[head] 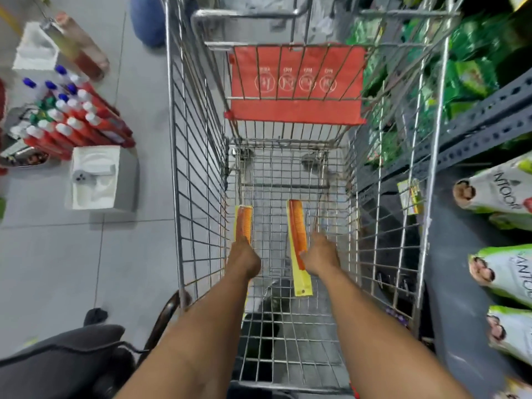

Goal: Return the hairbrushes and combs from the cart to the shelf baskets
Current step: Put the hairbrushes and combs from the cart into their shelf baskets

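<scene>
Both of my arms reach down into a wire shopping cart (198,180). My left hand (244,259) is closed around the near end of an orange comb on a yellow card (243,223), which points away from me along the cart's left side. My right hand (319,256) grips a second, longer orange comb on a yellow card (298,226) near its middle; the card's near end sticks out below my hand. Both combs are close above the cart's mesh floor. No shelf basket is in view.
A red child-seat flap (296,84) closes the cart's far end. Grey shelving (472,131) with green packets and white pouches (501,191) stands close on the right. On the left floor are red bottles (77,122), a white box (95,177) and a dark chair (57,358).
</scene>
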The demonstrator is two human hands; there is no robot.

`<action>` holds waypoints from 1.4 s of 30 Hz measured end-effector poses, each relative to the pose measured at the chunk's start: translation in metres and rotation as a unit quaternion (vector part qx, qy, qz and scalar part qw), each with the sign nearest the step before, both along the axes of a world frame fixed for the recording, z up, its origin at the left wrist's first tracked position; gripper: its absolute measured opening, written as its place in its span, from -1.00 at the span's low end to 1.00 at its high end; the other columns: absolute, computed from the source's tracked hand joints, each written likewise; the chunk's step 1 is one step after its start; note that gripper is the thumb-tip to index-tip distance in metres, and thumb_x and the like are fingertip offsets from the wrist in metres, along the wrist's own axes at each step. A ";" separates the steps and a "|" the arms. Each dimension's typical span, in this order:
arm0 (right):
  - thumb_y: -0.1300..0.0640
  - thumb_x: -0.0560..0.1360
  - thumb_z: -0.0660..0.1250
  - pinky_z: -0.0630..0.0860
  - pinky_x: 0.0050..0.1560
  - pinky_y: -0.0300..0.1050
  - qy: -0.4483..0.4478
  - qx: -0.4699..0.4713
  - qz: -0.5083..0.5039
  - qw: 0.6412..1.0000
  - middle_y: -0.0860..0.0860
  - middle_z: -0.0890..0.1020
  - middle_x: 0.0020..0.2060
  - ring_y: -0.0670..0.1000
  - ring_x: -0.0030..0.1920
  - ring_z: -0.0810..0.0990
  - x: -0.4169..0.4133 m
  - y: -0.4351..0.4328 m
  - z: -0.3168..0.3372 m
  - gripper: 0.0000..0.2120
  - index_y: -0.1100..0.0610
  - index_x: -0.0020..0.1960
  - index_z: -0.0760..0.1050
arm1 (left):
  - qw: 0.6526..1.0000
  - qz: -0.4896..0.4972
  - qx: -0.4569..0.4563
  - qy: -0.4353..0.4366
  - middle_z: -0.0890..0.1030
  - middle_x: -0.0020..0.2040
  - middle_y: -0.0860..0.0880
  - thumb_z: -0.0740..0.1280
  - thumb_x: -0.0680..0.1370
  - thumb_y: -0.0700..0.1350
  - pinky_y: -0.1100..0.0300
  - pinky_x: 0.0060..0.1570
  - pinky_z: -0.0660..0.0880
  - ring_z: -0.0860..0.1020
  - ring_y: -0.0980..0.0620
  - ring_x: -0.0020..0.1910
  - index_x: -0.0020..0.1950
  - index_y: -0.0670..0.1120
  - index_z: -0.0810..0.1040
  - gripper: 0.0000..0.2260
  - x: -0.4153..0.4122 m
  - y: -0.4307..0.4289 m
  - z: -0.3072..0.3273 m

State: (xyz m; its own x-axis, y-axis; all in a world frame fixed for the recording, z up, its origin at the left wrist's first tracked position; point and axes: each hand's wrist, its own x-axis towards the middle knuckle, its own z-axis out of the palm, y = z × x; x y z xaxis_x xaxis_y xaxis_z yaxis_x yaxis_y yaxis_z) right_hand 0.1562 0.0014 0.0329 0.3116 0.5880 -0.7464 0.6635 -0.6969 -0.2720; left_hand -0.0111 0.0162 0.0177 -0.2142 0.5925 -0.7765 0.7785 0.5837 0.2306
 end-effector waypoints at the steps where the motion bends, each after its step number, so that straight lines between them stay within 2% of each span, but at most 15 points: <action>1: 0.22 0.53 0.29 0.55 0.12 0.06 -0.005 -0.003 0.004 1.000 0.23 0.54 0.25 0.26 0.17 0.57 0.000 0.001 -0.005 -0.55 0.17 0.40 0.32 | 1.000 -0.012 0.002 0.007 0.46 0.29 -0.23 0.22 0.55 -0.26 -0.07 0.19 0.49 0.51 -0.22 0.21 0.47 -0.18 0.25 -0.53 0.001 0.000 -0.001; 3: 0.19 0.52 0.33 0.55 0.13 0.06 -0.002 -0.012 -0.001 1.000 0.22 0.55 0.23 0.26 0.16 0.58 -0.001 0.004 -0.012 -0.56 0.16 0.37 0.34 | 0.999 -0.027 0.002 0.022 0.34 0.40 -0.24 0.19 0.58 -0.25 -0.11 0.28 0.42 0.43 -0.24 0.32 0.48 -0.17 0.22 -0.54 0.002 0.001 -0.007; 8: 0.16 0.50 0.37 0.60 0.07 0.06 0.002 -0.035 -0.013 0.999 0.23 0.55 0.16 0.25 0.09 0.60 -0.004 0.007 -0.022 -0.52 0.18 0.36 0.33 | 0.999 -0.024 -0.001 0.041 0.28 0.44 -0.26 0.17 0.57 -0.26 -0.16 0.28 0.43 0.45 -0.27 0.29 0.51 -0.05 0.15 -0.49 0.002 0.000 -0.021; 13: 0.16 0.50 0.34 0.61 0.09 0.10 0.009 -0.052 -0.023 0.998 0.21 0.50 0.22 0.26 0.11 0.58 -0.005 0.008 -0.031 -0.53 0.17 0.36 0.31 | 0.999 -0.020 -0.003 0.049 0.33 0.36 -0.23 0.19 0.54 -0.26 -0.15 0.10 0.51 0.51 -0.27 0.15 0.48 0.04 0.08 -0.43 0.004 0.001 -0.027; 18: 0.16 0.52 0.32 0.55 0.05 0.03 -0.002 -0.049 -0.017 0.999 0.21 0.50 0.19 0.25 0.12 0.56 -0.005 0.006 -0.040 -0.54 0.20 0.36 0.28 | 0.996 -0.024 0.037 0.075 0.45 0.20 -0.20 0.24 0.55 -0.14 -0.14 -0.01 0.55 0.55 -0.23 0.01 0.48 0.10 0.02 -0.41 0.001 0.000 -0.034; 21: 0.18 0.51 0.33 0.56 0.04 0.05 -0.019 -0.034 -0.018 0.999 0.21 0.50 0.18 0.24 0.10 0.56 -0.009 0.003 -0.045 -0.52 0.21 0.36 0.24 | 0.994 -0.026 0.041 0.103 0.52 0.17 -0.20 0.18 0.57 -0.14 -0.09 -0.02 0.50 0.56 -0.22 0.05 0.55 0.06 -0.08 -0.37 0.000 0.002 -0.033; 24: 0.21 0.53 0.29 0.57 0.00 0.06 -0.039 -0.020 -0.033 0.998 0.19 0.52 0.13 0.23 0.03 0.57 -0.011 0.004 -0.047 -0.60 0.19 0.31 0.25 | 0.989 -0.045 0.038 0.134 0.60 0.10 -0.18 0.13 0.58 -0.20 -0.01 -0.12 0.42 0.58 -0.19 0.04 0.54 -0.08 0.00 -0.44 0.001 0.008 -0.026; 27: 0.22 0.59 0.14 0.52 -0.10 0.02 -0.070 -0.012 -0.051 0.996 0.19 0.58 0.08 0.22 -0.06 0.56 -0.011 0.005 -0.044 -0.78 0.18 0.24 0.33 | 0.990 0.006 0.052 0.127 0.62 0.04 -0.15 0.22 0.57 -0.18 0.01 -0.19 0.40 0.59 -0.17 -0.02 0.35 -0.14 0.30 -0.65 0.001 0.014 -0.026; 29: 0.26 0.58 0.14 0.52 -0.12 0.02 -0.100 -0.004 -0.048 0.994 0.19 0.60 0.04 0.25 -0.05 0.59 -0.010 0.005 -0.038 -0.81 0.19 0.18 0.38 | 0.994 0.014 0.052 0.099 0.61 0.00 -0.12 0.32 0.53 -0.17 0.05 -0.19 0.45 0.58 -0.13 -0.07 0.14 -0.10 0.44 -0.80 0.000 0.014 -0.028; 31: 0.30 0.55 0.19 0.53 -0.16 0.00 -0.105 0.004 -0.057 0.993 0.19 0.61 -0.01 0.24 -0.07 0.60 -0.007 0.007 -0.030 -0.83 0.19 0.11 0.44 | 0.997 0.035 0.051 0.048 0.64 -0.03 -0.11 0.31 0.54 -0.17 0.03 -0.13 0.55 0.60 -0.11 -0.10 0.05 -0.09 0.51 -0.89 0.000 0.015 -0.028; 34: 0.30 0.51 0.25 0.55 -0.25 -0.09 -0.058 0.006 -0.103 0.993 0.12 0.64 -0.14 0.15 -0.23 0.59 0.000 0.013 -0.012 -0.87 0.19 -0.03 0.57 | 0.991 0.100 0.067 -0.052 0.67 -0.09 -0.14 0.26 0.54 -0.14 -0.06 -0.11 0.63 0.65 -0.17 -0.13 -0.01 -0.10 0.56 -0.89 0.003 0.018 -0.016; 36: 0.28 0.48 0.32 0.65 -0.21 -0.03 -0.024 0.012 -0.148 0.989 0.11 0.68 -0.18 0.13 -0.24 0.66 0.005 0.016 0.004 -0.91 0.19 -0.09 0.60 | 0.977 0.162 0.066 -0.123 0.66 -0.17 -0.17 0.25 0.53 -0.15 -0.12 -0.14 0.64 0.66 -0.20 -0.17 -0.12 -0.10 0.55 -0.89 0.004 0.019 -0.002; 38: 0.29 0.46 0.34 0.64 -0.20 -0.08 0.004 0.020 -0.177 0.984 0.10 0.67 -0.19 0.14 -0.21 0.67 0.007 0.019 0.016 -0.93 0.19 -0.12 0.59 | 0.957 0.215 0.050 -0.190 0.64 -0.18 -0.19 0.24 0.55 -0.19 -0.11 -0.13 0.64 0.64 -0.18 -0.18 -0.09 -0.15 0.56 -0.89 0.003 0.022 0.006; 40: 0.30 0.45 0.32 0.55 -0.27 -0.14 0.034 0.055 -0.200 0.978 0.09 0.65 -0.24 0.13 -0.22 0.65 0.012 0.019 0.039 -0.88 0.16 -0.22 0.57 | 0.940 0.226 0.052 -0.251 0.63 -0.14 -0.21 0.24 0.58 -0.21 0.00 -0.24 0.60 0.62 -0.14 -0.19 0.04 -0.24 0.54 -0.86 0.005 0.027 0.025; 42: 0.29 0.43 0.30 0.46 -0.33 -0.18 0.062 0.099 -0.219 0.969 0.08 0.63 -0.30 0.11 -0.27 0.61 0.018 0.018 0.063 -0.85 0.13 -0.29 0.55 | 0.927 0.221 0.063 -0.296 0.62 -0.15 -0.21 0.26 0.59 -0.21 0.06 -0.31 0.57 0.62 -0.12 -0.22 0.09 -0.29 0.53 -0.83 0.009 0.034 0.047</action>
State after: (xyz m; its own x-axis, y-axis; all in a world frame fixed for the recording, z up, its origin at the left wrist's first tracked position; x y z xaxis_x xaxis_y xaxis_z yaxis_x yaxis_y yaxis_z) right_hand 0.1741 0.0194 0.0960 0.4789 0.5551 -0.6800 0.2692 -0.8302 -0.4882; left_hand -0.0019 0.0506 0.0649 -0.0151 0.6433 -0.7654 0.1850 0.7541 0.6302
